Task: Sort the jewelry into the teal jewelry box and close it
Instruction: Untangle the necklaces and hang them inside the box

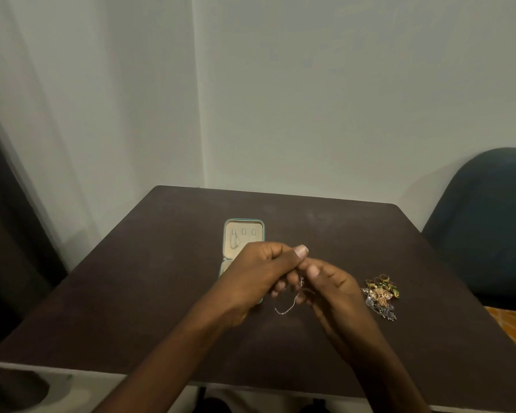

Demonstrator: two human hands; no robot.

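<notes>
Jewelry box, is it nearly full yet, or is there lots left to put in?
Only just started. The teal jewelry box lies open, and one thin chain already hangs in its lid. The left hand and right hand together hold a silver chain above the table. A pile of jewelry still waits beside them, and the box must be closed afterwards.
</notes>
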